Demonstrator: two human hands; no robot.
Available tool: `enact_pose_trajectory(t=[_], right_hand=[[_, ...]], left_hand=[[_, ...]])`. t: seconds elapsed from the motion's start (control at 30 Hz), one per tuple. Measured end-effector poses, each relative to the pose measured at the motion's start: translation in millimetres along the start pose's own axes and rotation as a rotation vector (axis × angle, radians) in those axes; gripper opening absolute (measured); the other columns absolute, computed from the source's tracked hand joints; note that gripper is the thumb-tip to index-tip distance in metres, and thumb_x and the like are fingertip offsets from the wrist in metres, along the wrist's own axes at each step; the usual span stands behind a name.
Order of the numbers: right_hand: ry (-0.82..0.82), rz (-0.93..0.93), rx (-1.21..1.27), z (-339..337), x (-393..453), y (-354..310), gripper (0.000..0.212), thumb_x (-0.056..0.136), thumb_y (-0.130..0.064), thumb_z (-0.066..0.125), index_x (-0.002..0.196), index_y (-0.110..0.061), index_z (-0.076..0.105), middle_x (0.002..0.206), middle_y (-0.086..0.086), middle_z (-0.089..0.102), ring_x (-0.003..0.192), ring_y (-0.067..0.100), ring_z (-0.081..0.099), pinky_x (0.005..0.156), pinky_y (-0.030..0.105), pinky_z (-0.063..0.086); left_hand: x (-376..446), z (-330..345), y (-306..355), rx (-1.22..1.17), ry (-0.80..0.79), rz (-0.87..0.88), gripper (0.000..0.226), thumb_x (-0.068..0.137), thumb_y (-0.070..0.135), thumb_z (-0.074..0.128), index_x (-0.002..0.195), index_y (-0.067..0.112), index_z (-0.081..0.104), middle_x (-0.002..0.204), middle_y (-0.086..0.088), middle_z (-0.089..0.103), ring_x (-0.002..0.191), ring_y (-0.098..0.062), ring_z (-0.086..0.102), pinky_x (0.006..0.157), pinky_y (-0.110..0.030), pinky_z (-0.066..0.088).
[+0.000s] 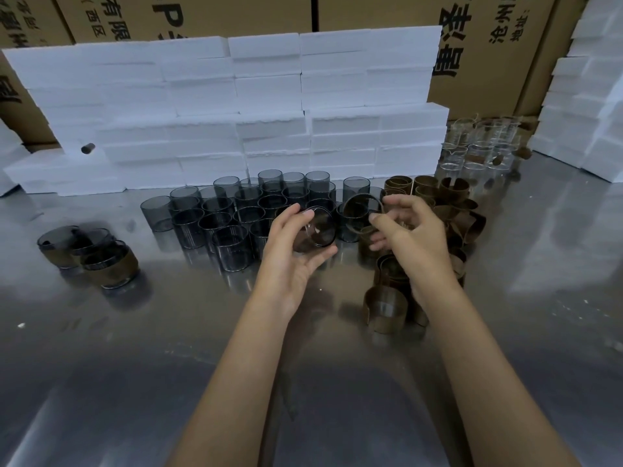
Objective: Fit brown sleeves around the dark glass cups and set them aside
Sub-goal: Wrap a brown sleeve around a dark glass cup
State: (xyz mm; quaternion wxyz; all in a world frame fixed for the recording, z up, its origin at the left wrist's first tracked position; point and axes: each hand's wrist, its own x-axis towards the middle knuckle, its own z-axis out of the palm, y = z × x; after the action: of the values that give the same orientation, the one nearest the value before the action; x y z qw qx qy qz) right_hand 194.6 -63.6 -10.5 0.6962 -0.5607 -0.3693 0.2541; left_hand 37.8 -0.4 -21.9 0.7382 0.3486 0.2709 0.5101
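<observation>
- Holding a dark glass cup point(315, 230) tipped on its side, the left hand point(290, 251) curled its thumb over the top and its fingers point(320, 259) under the smooth, round wall; the cup's mouth faced the camera, above the worktop point(135, 365).
- Just beside it, the right hand point(409, 237) pinched a brown sleeve point(362, 205) between thumb and fingertips, a thin band bent into an open ring with a gap at the top.
- The sleeve and the held cup lay close together but apart; the sleeve was not around the cup.
- Behind the hands stood a cluster of smoky glass cups point(242, 210), straight-walled cylinders, upright, packed side by side in rows.
- To the right lay a loose heap of brown sleeves point(451, 210), curled strips, some upright as split rings, others leaning on each other; one sleeve point(384, 310) stood near the right forearm.
- At the far left stood three finished cups point(91, 254) touching each other, each with a brown band around its lower wall and a dark glass rim showing above.
- The worktop was polished metal, glossy, mirroring the cups in blurred streaks.
- White foam blocks point(236, 106), matte and grainy with rough edges, were stacked like brickwork at the back; a second stack point(586, 106) rose at the right.
- Clear glass beakers point(478, 146) with pouring lips stood at the back right.
- Cardboard boxes point(488, 35) with black printing filled the background.
</observation>
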Motion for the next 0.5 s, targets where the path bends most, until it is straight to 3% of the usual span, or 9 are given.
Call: enact_pose_trajectory(t=[0.1, 0.23, 0.3, 0.4, 0.5], right_hand=[[-0.129, 0.163, 0.265, 11, -4, 0, 0.032, 0.092, 0.002, 0.069, 0.120, -0.011, 0.063, 0.097, 0.015, 0.067, 0.065, 0.016, 0.072, 0.062, 0.027, 0.061], [-0.290, 0.263, 0.404, 18, -9, 4, 0.034, 0.093, -0.008, 0.072, 0.124, -0.017, 0.064, 0.101, 0.018, 0.075, 0.075, 0.023, 0.074, 0.069, 0.029, 0.061], [-0.328, 0.237, 0.326, 19, -12, 5, 0.036, 0.092, -0.016, 0.074, 0.127, -0.019, 0.064, 0.101, 0.016, 0.076, 0.076, 0.023, 0.075, 0.069, 0.029, 0.061], [-0.335, 0.159, 0.115, 19, -15, 4, 0.032, 0.091, -0.028, 0.076, 0.122, -0.022, 0.066, 0.091, 0.010, 0.077, 0.072, 0.019, 0.072, 0.063, 0.027, 0.058], [-0.315, 0.074, -0.055, 20, -16, 3, 0.027, 0.091, -0.035, 0.075, 0.114, -0.024, 0.068, 0.078, 0.005, 0.072, 0.064, 0.011, 0.068, 0.055, 0.022, 0.053]], left_hand=[[-2, 2, -2, 0.055, -0.034, -0.014, 0.050, 0.094, 0.027, 0.071, 0.140, 0.016, 0.056, 0.130, -0.018, 0.065, 0.104, -0.030, 0.072, 0.076, -0.037, 0.062], [-4, 2, -4, 0.155, -0.103, 0.009, 0.065, 0.084, 0.036, 0.079, 0.142, 0.021, 0.053, 0.126, -0.012, 0.070, 0.096, -0.022, 0.075, 0.084, -0.038, 0.060], [-4, 3, -4, 0.162, -0.105, 0.001, 0.073, 0.075, 0.035, 0.083, 0.141, 0.025, 0.052, 0.126, -0.009, 0.070, 0.095, -0.023, 0.075, 0.082, -0.038, 0.060], [-3, 3, -5, 0.135, -0.102, 0.005, 0.071, 0.076, 0.029, 0.087, 0.139, 0.025, 0.053, 0.133, -0.013, 0.066, 0.101, -0.028, 0.075, 0.092, -0.046, 0.060], [-1, 2, -6, 0.114, -0.097, 0.032, 0.069, 0.078, 0.026, 0.085, 0.138, 0.024, 0.053, 0.130, -0.013, 0.066, 0.096, -0.021, 0.077, 0.095, -0.046, 0.060]])
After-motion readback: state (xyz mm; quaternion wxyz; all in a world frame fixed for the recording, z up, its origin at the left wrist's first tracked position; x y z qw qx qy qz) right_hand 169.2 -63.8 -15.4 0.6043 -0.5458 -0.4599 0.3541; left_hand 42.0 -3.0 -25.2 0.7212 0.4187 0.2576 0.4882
